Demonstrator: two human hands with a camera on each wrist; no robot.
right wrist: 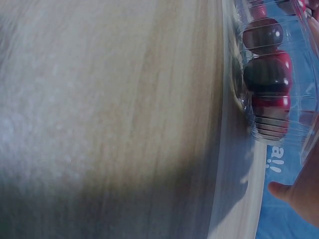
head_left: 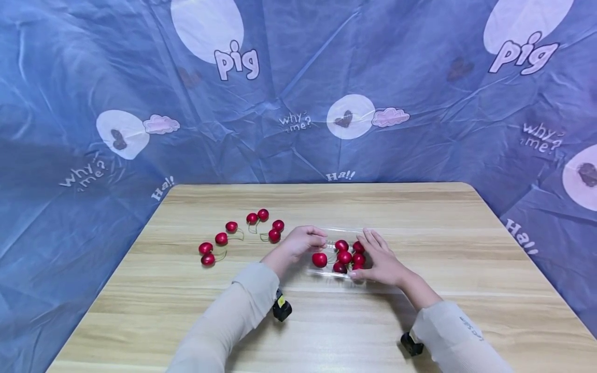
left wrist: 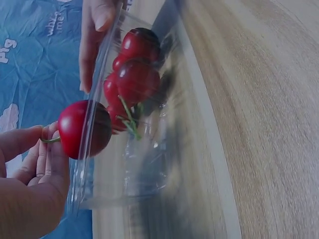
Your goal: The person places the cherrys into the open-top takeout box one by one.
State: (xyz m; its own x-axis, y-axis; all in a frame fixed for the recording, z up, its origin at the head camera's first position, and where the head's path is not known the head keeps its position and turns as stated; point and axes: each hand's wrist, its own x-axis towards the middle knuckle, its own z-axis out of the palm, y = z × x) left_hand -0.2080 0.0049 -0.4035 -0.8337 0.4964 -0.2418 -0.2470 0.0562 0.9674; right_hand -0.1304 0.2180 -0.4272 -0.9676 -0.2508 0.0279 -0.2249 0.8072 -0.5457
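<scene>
My left hand (head_left: 298, 243) pinches the thin green stem (left wrist: 51, 140) of a red cherry (head_left: 319, 260) between thumb and fingers. That cherry hangs at the left part of a clear plastic box (head_left: 326, 275), by its rim in the left wrist view. Several more red cherries (head_left: 344, 257) lie inside, toward the right end. Over that end lies my right hand (head_left: 382, 261), its fingers extended and spread at the far side and the thumb at the near corner. In the right wrist view the thumb (right wrist: 280, 190) stands out beside the box; the other fingers are mostly out of frame.
Left of the box, several cherries (head_left: 221, 238) lie in stemmed pairs on the wooden table (head_left: 186, 311). A blue patterned cloth (head_left: 289, 77) hangs behind the table's far edge. Small black devices (head_left: 282, 309) sit at both wrists.
</scene>
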